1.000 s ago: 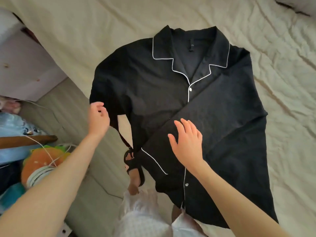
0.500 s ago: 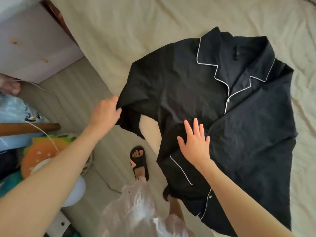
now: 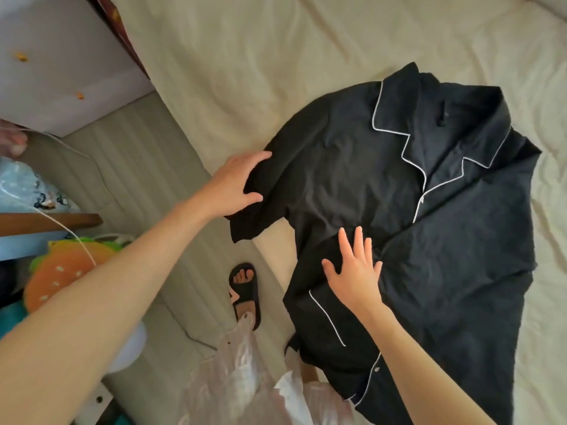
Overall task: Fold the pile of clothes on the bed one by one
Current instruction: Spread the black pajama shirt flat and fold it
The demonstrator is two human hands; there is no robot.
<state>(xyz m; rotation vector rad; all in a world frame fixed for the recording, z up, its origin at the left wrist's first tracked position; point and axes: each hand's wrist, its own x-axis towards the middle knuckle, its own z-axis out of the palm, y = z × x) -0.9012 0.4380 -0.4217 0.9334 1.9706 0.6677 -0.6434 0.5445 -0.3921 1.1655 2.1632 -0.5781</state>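
You are looking at a bed (image 3: 276, 56) wearing a wrinkled cream sheet; a black pajama shirt (image 3: 445, 240) with white piping is lying front-up across its near edge.

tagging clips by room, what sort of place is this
Most likely a bedroom in a home: a bed with a cream sheet, a black pyjama shirt spread on it, and a plush toy on the floor.

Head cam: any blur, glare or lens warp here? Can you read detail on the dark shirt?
Head view: soft daylight, no hard shadows or glare; wide-angle bending curves the bed edge; slightly soft overall. The shirt is near-black, so its folds barely show and only the white piping reads clearly. Left hand and right hand are well lit.
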